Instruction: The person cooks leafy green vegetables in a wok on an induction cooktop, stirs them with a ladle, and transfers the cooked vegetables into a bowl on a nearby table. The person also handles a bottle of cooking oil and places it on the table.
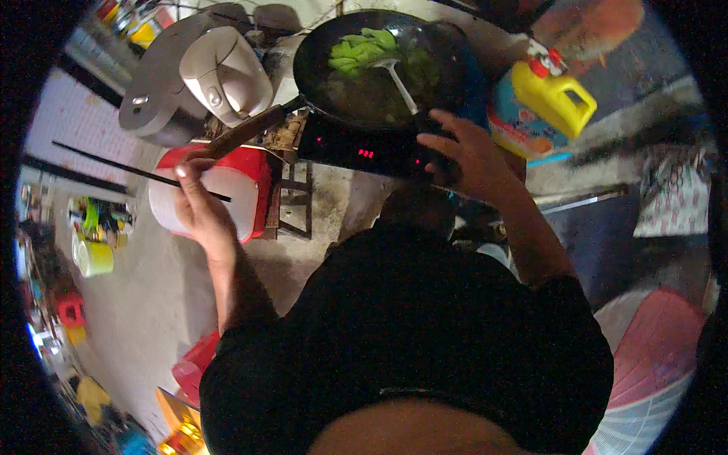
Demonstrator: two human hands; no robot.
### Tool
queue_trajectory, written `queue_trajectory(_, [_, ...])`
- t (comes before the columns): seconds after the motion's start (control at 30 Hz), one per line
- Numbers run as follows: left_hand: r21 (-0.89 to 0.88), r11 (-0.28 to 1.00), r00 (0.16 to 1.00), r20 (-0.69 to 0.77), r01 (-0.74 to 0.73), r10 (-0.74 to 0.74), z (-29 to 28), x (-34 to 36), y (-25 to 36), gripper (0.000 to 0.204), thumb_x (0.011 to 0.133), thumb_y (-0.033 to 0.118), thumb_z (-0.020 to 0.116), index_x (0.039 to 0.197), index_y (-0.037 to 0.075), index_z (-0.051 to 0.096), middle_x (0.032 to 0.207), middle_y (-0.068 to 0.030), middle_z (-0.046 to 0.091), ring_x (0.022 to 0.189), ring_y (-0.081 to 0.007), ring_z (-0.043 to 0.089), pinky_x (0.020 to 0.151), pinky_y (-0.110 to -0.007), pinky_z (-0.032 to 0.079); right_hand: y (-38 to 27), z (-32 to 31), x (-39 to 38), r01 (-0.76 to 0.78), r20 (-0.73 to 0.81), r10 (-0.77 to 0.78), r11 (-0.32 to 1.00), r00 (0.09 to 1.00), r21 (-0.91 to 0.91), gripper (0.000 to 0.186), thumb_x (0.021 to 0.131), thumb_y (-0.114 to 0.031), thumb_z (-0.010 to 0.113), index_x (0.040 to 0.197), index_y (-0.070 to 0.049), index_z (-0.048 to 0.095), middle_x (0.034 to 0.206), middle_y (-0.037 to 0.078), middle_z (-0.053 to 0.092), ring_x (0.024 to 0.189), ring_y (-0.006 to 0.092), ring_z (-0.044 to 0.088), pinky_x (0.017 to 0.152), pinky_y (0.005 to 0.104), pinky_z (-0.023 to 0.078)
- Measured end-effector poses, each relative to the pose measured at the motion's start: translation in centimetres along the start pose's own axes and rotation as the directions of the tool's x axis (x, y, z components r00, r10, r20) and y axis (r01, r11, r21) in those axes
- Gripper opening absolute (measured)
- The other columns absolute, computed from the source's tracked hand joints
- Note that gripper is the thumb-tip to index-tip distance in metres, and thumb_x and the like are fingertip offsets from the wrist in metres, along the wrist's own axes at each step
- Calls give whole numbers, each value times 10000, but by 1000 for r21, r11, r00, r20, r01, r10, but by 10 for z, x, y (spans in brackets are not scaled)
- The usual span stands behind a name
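A black wok (pixel 318 87) sits on a dark induction cooktop (pixel 349 154) with lit red digits. Bright green leaf or pod pieces (pixel 360 51) are heaped at its far side, in some liquid. My left hand (pixel 201 208) is closed at the end of the wok's long brown handle (pixel 254 125). A thin dark stick (pixel 114 162) crosses by my left thumb; whether that hand holds it I cannot tell. In my right hand (pixel 478 163) is the black grip of a metal spatula (pixel 403 87). Its blade rests among the greens.
A pale kettle-like appliance (pixel 227 72) and a grey rounded appliance (pixel 155 106) stand left of the wok. A yellow-handled oil jug (pixel 535 106) is close on the right. Below the left hand sits a red and white box (pixel 254 205). A red stool-like object (pixel 196 368) lies lower left.
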State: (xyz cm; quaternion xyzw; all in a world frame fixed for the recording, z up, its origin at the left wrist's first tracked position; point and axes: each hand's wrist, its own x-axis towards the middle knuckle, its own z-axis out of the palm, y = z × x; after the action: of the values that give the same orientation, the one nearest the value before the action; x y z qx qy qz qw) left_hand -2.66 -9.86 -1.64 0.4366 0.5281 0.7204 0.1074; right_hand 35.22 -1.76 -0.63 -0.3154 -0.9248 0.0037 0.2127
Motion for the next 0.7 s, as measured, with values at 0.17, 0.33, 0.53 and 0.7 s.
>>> queue_trajectory(0.17, [362, 932, 996, -72, -17, 46, -35, 10, -7, 384, 1002, 286, 408, 1155, -34, 555, 1104, -128, 603, 1087, -201, 531, 996, -319, 354, 41, -47, 38, 293, -172, -250, 908, 953, 301, 255, 809, -80, 646, 1049, -64, 564, 1168, 180, 581, 1031, 286, 595, 881, 392, 476])
queue_trajectory(0.33, [346, 918, 980, -102, 194, -169, -48, 17, -31, 457, 993, 363, 410, 1234, 3, 556, 1146, -107, 603, 1050, -188, 544, 952, -316, 387, 93, -120, 69, 1, -270, 87, 951, 959, 309, 144, 807, -64, 634, 941, -59, 580, 1031, 117, 632, 916, 219, 619, 796, 336, 495])
queue_trajectory(0.53, [213, 889, 911, -10, 405, -412, -43, 34, -44, 469, 985, 427, 402, 1093, 26, 619, 745, -35, 594, 622, -97, 499, 586, -235, 396, 99, -72, 112, -440, -167, 628, 687, 760, 579, 134, 823, -153, 649, 883, -46, 596, 875, 101, 639, 668, 205, 651, 656, 320, 530])
queue_trajectory(0.7, [96, 876, 876, 59, 472, -479, -40, 41, -47, 462, 978, 449, 384, 1058, 59, 619, 636, 0, 519, 504, -59, 426, 452, -211, 346, 60, -89, 115, -355, -40, 595, 530, 802, 770, 155, 843, -138, 587, 963, -41, 598, 1025, 138, 647, 738, 208, 666, 689, 300, 548])
